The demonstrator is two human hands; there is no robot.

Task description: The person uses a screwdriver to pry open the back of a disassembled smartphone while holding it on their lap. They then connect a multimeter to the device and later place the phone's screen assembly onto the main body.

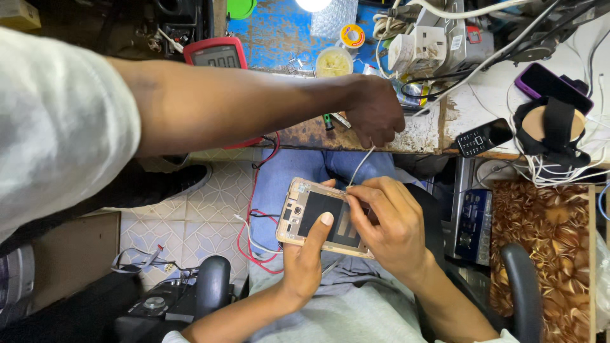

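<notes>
I see my left hand (305,254) gripping an opened gold-framed phone (321,216) over my lap, its back cover off, thumb resting on the dark inner panel. My right hand (384,222) is pinched closed on a thin metal tool (359,166) at the phone's right edge. Above, a co-worker's hand (375,114) reaches across from the left, fingers curled down at the edge of the cluttered tabletop (426,136). A red multimeter (216,54) sits farther back.

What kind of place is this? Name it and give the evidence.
Probably a phone repair bench: an opened gold-framed phone without its back cover, a red digital multimeter, and a yellow solder-wire spool on the cluttered worktop.
</notes>
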